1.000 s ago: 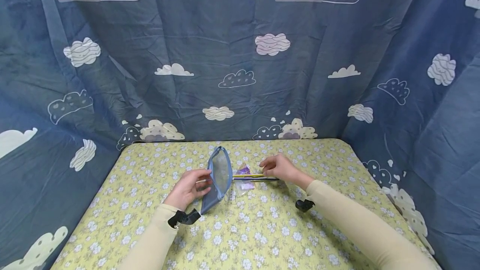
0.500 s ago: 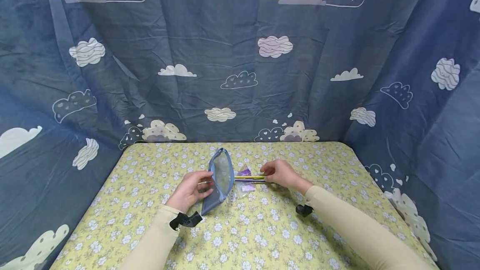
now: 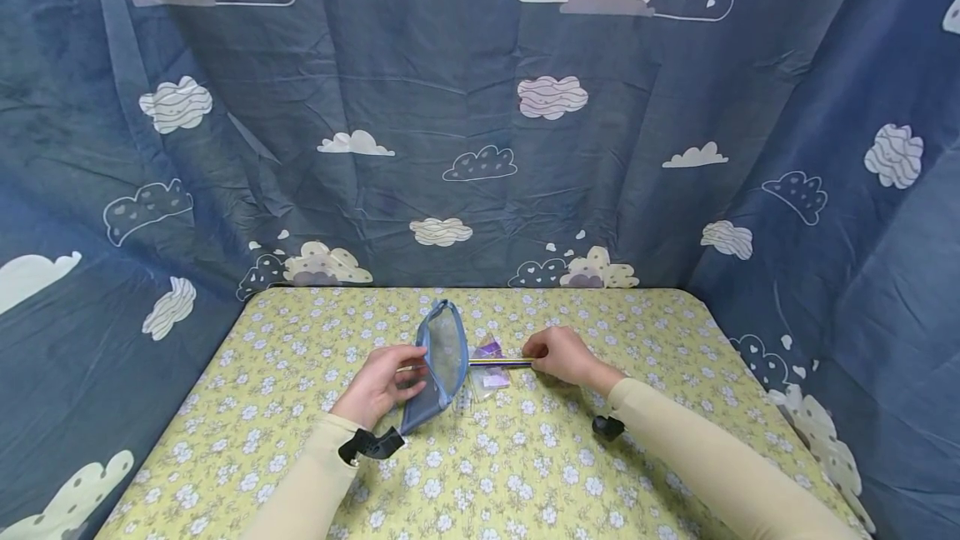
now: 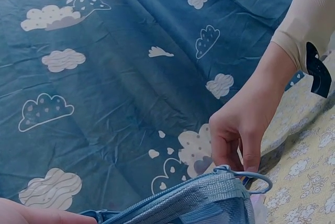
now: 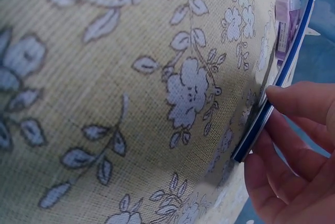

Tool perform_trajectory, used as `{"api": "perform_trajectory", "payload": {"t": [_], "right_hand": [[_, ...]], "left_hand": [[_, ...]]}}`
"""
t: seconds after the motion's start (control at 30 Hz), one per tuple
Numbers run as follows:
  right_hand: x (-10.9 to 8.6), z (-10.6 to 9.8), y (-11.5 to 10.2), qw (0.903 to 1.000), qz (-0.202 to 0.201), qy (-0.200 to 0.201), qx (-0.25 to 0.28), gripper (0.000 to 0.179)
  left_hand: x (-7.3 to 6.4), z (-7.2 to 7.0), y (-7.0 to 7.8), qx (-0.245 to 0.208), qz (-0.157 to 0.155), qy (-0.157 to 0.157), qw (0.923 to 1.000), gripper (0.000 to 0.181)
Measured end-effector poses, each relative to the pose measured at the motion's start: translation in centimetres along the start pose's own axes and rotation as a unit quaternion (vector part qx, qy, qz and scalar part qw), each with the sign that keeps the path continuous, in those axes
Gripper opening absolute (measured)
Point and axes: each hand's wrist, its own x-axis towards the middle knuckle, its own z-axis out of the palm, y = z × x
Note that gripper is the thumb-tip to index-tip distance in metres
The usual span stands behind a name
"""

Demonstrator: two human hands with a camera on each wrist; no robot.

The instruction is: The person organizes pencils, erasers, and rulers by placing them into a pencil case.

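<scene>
A blue zip pouch (image 3: 423, 402) stands tilted, its mouth gaping toward the right. My left hand (image 3: 384, 382) holds the pouch by its near-left side; the left wrist view shows its zipper and loop (image 4: 256, 181) up close. Just right of the mouth, my right hand (image 3: 566, 357) pinches a small bundle of pencils (image 3: 501, 362) between thumb and fingers. A blue-and-white striped pencil (image 5: 296, 51) is plain in the right wrist view; the others are mostly hidden there. Beneath the pencils lie small purple-and-white packs (image 3: 491, 379).
A thin, pale item (image 3: 462, 402), too small to make out, lies by the pouch's lower corner. Yellow flowered cloth (image 3: 570, 457) covers the table. Blue cloud-printed curtains (image 3: 480, 107) hang behind it and along both sides.
My right hand has come slightly nearer and gathered the pencils, which lay apart, into a tight bundle. The left hand and pouch have stayed nearly in place.
</scene>
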Motion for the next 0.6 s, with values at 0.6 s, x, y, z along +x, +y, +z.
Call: {"api": "perform_trajectory", "payload": {"t": [0.6], "right_hand": [[0.14, -0.07, 0.02, 0.9997, -0.019, 0.001, -0.015, 0.018]], "left_hand": [[-0.26, 0.24, 0.18, 0.009, 0.001, 0.006, 0.9999, 0.016]]}}
